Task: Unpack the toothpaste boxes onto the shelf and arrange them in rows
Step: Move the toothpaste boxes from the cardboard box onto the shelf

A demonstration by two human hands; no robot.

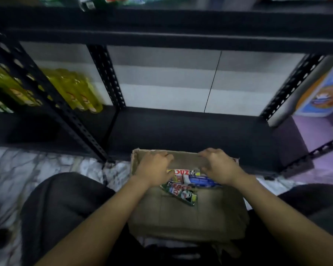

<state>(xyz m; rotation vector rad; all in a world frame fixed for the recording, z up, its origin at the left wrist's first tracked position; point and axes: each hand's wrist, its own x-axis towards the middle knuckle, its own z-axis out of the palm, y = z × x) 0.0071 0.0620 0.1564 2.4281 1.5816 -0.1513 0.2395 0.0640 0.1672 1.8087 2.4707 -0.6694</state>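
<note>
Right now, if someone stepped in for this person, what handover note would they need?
Left hand: grips the far flap of the carton.
Right hand: grips the same flap.
Toothpaste boxes: lie jumbled inside the carton, which sits in front of the shelf.
Done: carton open at the top.
Left: move every box onto the shelf and line them in rows; none visible there.

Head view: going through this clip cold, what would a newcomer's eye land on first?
The left hand and right hand grip the far flap of a cardboard box at bottom centre, between the person's knees. Colourful toothpaste boxes lie jumbled in the opening beneath them. Ahead, the black shelf holds no toothpaste yet, and yellow bottles stand in the neighbouring bay to the left.
</note>
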